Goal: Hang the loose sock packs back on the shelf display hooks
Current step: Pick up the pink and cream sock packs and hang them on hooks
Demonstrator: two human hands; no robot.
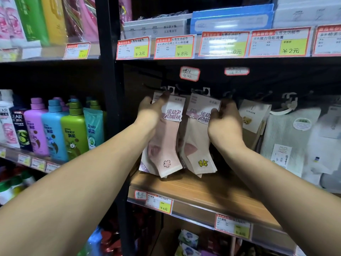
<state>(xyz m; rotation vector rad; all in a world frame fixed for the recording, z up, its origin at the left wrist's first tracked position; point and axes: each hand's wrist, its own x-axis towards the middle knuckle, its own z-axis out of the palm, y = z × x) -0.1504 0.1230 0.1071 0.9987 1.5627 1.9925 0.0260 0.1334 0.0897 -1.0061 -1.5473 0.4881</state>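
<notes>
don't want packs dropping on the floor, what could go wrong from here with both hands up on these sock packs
1. The left hand grips the pink sock pack by its top edge only; if its hanger tab misses the hook, the pack could drop onto the wooden shelf.
2. The right hand covers part of the cream sock pack, and the hooks sit in dark shadow, so seating is hard to confirm.
3. Both packs overlap closely and may snag together.

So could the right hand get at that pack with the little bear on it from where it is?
Probably yes. The right hand is on the yellow-flower sock pack, and the bear pack hangs on the next hook just to its right with nothing between them. The hand would have to let go of its pack first.
</notes>
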